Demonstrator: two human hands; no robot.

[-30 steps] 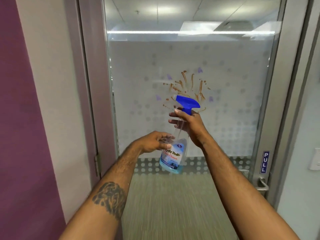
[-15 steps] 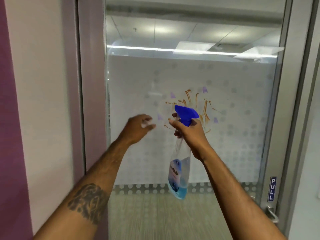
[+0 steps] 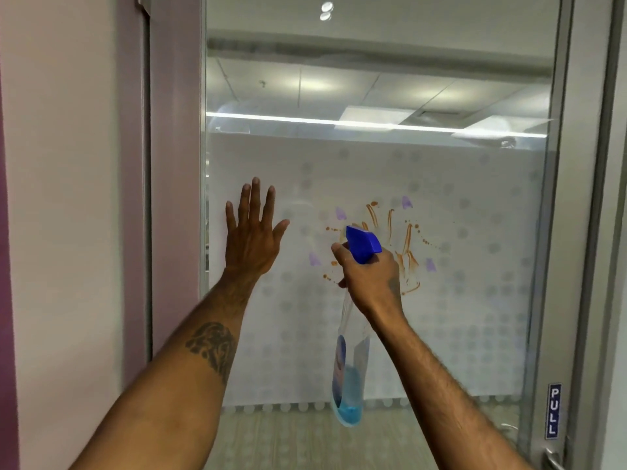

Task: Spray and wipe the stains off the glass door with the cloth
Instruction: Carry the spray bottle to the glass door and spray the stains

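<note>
A frosted glass door [image 3: 475, 300] fills the middle of the view. Brown streaky stains [image 3: 407, 242] with small purple marks are spattered on it at mid height. My right hand [image 3: 371, 283] grips the neck of a clear spray bottle [image 3: 351, 378] with a blue trigger head [image 3: 363, 244] and a little blue liquid at the bottom; the nozzle faces the glass just left of the stains. My left hand [image 3: 252, 235] is flat against the glass, fingers spread, left of the stains and holding nothing. No cloth is in sight.
A grey door frame [image 3: 583, 232] runs down the right side with a blue PULL label [image 3: 554, 410] and a metal handle [image 3: 551, 457] below it. A mauve frame post [image 3: 173, 164] and a cream wall [image 3: 68, 198] stand to the left.
My left hand let go of the bottle's body, rose and spread flat on the glass. My right hand lifted the bottle toward the stains. The view tilted upward.
</note>
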